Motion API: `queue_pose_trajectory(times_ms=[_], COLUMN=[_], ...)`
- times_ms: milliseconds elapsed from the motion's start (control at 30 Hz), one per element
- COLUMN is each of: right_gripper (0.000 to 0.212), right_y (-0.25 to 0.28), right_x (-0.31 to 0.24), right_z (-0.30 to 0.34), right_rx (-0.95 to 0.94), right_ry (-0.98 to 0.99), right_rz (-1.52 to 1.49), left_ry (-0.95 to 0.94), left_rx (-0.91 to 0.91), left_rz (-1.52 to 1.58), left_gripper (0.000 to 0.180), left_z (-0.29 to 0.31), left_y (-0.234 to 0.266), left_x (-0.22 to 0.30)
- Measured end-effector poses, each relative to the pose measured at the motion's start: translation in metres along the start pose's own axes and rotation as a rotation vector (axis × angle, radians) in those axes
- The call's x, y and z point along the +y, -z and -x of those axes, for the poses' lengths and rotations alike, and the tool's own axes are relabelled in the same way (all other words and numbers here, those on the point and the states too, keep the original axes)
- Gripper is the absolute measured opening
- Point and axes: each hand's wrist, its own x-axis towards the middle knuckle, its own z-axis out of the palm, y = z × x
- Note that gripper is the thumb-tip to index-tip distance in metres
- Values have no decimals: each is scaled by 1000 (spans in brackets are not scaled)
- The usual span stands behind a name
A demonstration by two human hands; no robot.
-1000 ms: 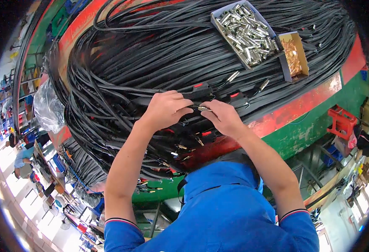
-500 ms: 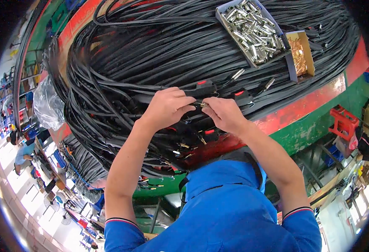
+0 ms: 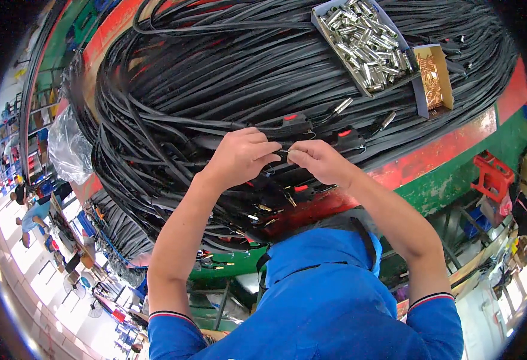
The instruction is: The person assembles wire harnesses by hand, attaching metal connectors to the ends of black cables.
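Observation:
My left hand [image 3: 240,157] is closed in a pinch on a black cable [image 3: 284,151], of which a short piece shows between my hands. At the other side of that gap, the thumb and forefinger of my right hand [image 3: 323,162] are pressed together at the cable's end. What they hold is small and mostly hidden by the fingertips. Just beyond my hands lie black housings with red tops, one here [image 3: 297,123] and another [image 3: 347,139] farther right. Silver plugs, such as this one [image 3: 342,107], stick out on cable ends nearby.
Long black cables [image 3: 233,72] cover the red-and-green bench [image 3: 455,147]. On them stand a carton of silver metal sleeves [image 3: 362,45] and a smaller one of copper-coloured pins [image 3: 430,81]. A red stool [image 3: 492,174] is at right; a person [image 3: 34,217] is far left.
The shiny metal end at my right fingertips shows less now. My right hand has shifted very slightly left, while my left hand stays nearly in place.

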Motion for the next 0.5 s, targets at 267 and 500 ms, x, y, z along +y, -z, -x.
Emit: queue_pose_trajectory(times_ms=[267,500], right_gripper=[34,25], right_y=[6,1], right_x=[7,3], right_z=[0,16], right_rx=[-192,275], right_ry=[-389,356], right_rz=[-684,765], left_ry=[-13,21], left_rx=[-58,-45], left_rz=[-24,-86], left_gripper=[25,18], left_z=[-1,-5], left_y=[-2,-4], left_x=[1,-3])
